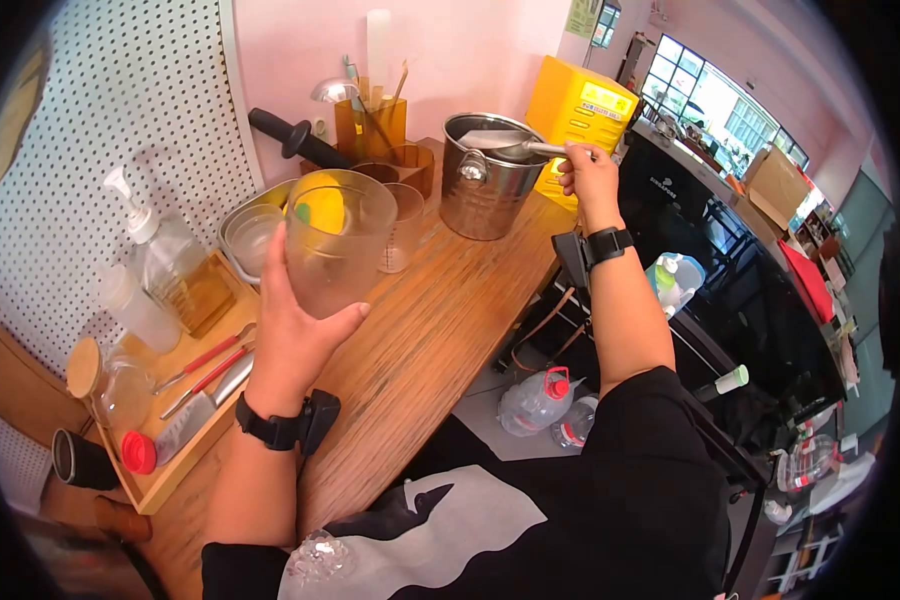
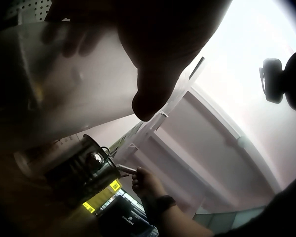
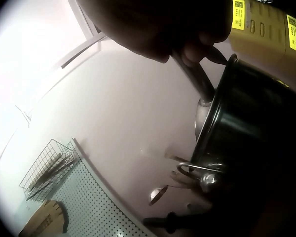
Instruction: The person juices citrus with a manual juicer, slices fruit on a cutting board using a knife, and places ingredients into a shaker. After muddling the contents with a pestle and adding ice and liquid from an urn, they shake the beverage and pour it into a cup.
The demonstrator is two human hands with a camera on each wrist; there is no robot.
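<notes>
My left hand (image 1: 305, 320) grips a large frosted clear cup (image 1: 342, 262) from below and beside, thumb and fingers round its wall. Yellow and green patches (image 1: 320, 205) show through the cup's upper part. In the left wrist view the thumb lies along the cup's side. My right hand (image 1: 594, 180) holds the handle of a metal scoop (image 1: 530, 149) at the rim of a shiny steel bucket (image 1: 482, 195). The scoop's head is over the bucket's mouth, and the bucket's contents are mostly hidden. In the right wrist view the handle (image 3: 197, 76) slants down to the bucket rim.
A clear measuring cup (image 1: 402, 235) stands behind the held cup, left of the bucket. A black-handled tool (image 1: 295, 138) juts out near an amber holder (image 1: 370, 125). At left, a wooden tray (image 1: 170, 480) bears bottles and red-handled tools. A yellow box (image 1: 585, 105) stands beyond the bucket.
</notes>
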